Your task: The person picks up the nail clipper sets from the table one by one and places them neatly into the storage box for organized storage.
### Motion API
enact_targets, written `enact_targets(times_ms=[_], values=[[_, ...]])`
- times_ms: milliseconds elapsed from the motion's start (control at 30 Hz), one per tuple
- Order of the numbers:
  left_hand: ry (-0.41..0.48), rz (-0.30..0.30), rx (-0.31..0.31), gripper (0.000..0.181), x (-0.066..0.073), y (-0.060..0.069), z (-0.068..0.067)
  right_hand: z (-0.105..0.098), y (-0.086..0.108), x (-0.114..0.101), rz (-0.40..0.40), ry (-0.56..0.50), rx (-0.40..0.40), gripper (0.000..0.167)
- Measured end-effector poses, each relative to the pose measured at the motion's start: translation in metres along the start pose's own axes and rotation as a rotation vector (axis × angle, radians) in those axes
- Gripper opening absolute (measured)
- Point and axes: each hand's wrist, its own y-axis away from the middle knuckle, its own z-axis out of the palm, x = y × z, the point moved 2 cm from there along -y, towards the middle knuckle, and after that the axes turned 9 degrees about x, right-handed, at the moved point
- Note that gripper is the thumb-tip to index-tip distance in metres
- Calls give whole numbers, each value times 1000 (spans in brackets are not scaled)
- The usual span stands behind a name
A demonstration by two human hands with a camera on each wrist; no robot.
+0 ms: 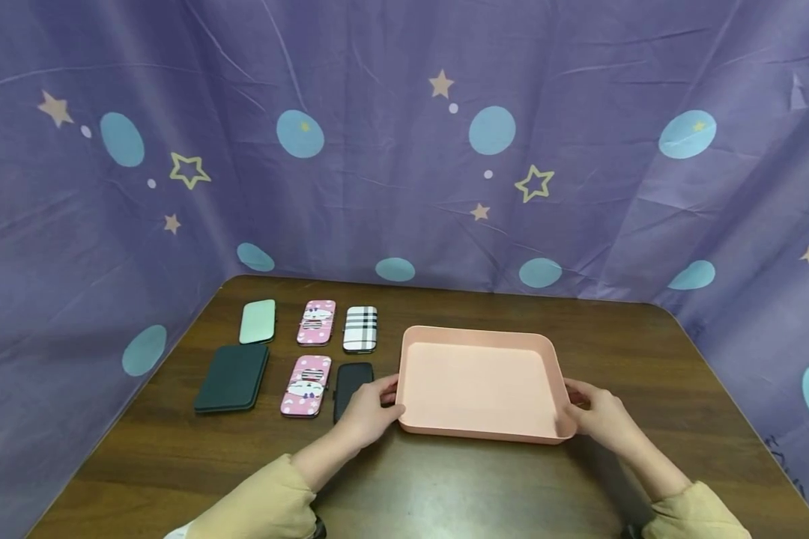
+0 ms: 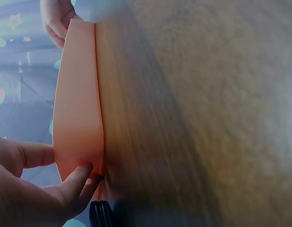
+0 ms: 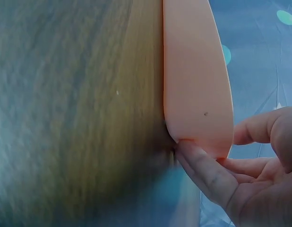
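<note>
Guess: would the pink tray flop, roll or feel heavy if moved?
The pink tray is probably stiff, because its walls stand up without sagging. It likely won't roll, since it is wide and flat. It may feel light: the walls look thin.

1. Up top, your head view looks forward and down across the table (image 1: pixel 647 359), far enough back to take in the whole tray (image 1: pixel 479 382), your left hand (image 1: pixel 367 412), your right hand (image 1: pixel 603 419) and the curtain (image 1: pixel 377 60) beyond.
2. Down to your left wrist: close in, turned sideways, facing along the tray's outer wall (image 2: pixel 79 94) towards your right hand.
3. Now your right wrist, just as near, tipped the opposite way: table left, curtain right.
4. All three views share tray, table and curtain!
</note>
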Motion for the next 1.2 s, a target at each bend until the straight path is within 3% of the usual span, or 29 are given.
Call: enact_targets(times_ms=[200, 267, 467, 700, 1067, 1200], values=[[-2, -31, 7, 51, -3, 3, -9, 8, 3, 1, 114, -250, -76, 54], [-2, -38, 5, 51, -4, 3, -11, 11, 5, -1, 139, -288, -88, 55], [-13, -58, 3, 51, -4, 6, -16, 14, 7, -4, 151, -297, -83, 57], [-23, -63, 20, 52, -3, 8, -18, 15, 8, -7, 112, -261, -75, 62], [-62, -26, 9, 52, 1, 10, -20, 18, 8, -5, 95, -253, -77, 62], [-85, -3, -14, 54, 4, 11, -22, 17, 5, -5, 125, -271, -91, 62]])
